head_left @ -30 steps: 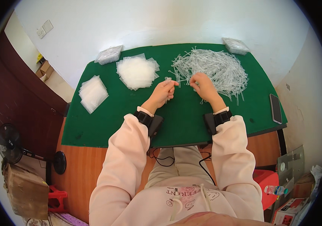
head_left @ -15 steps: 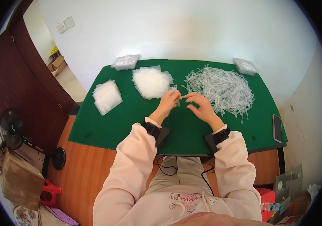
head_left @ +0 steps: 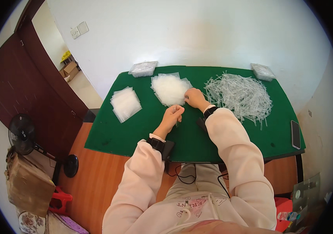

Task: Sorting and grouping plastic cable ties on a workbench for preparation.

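Note:
My left hand (head_left: 172,117) is closed over the green table, just in front of the pile of clear plastic bags (head_left: 169,88). Slim clear plastic sticks are pinched in its fingers, with only a bit showing below. My right hand (head_left: 196,98) reaches across to the right edge of that pile, fingers bent and pinched on a bag there; its fingertips are partly hidden. To its right spreads a large loose heap of the same clear plastic sticks (head_left: 240,95). A smaller stack of clear bags (head_left: 125,103) lies on the left.
At the back edge of the green table (head_left: 135,136) stand a clear packed box (head_left: 143,69) on the left and another clear box (head_left: 263,72) on the right. A phone (head_left: 295,134) lies near the right edge. A fan (head_left: 22,132) stands on the floor at left.
My right hand has left its place beside the left hand and moved left and away from me to the bag pile. My left hand has lowered slightly, still closed. The view has shifted slightly.

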Available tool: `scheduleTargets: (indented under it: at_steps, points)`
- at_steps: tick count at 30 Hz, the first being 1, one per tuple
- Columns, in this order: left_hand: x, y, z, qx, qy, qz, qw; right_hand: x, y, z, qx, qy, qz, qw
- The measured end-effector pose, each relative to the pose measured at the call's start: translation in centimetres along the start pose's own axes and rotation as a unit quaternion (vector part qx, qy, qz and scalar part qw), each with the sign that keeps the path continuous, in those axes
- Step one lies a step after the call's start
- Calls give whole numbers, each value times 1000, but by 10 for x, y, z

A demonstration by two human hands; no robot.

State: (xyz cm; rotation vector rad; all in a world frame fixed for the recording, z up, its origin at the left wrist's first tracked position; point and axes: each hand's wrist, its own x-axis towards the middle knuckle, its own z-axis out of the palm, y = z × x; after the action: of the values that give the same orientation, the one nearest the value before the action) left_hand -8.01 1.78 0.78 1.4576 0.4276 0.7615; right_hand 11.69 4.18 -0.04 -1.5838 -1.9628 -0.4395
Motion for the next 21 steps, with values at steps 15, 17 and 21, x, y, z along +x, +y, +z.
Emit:
scheduleTargets:
  at_steps: [15,17,21]
  points:
    - [2,12,3,-152,111,90,978,-78,-64,-175,-197,109,-48,973]
    - [-1,11,13,-164,80,72,980,-112,-86,-156,-152,-24,19,988]
    - [-7,-3,32,-11,-63,6,998,-141,-83,-159,43,-140,81,986]
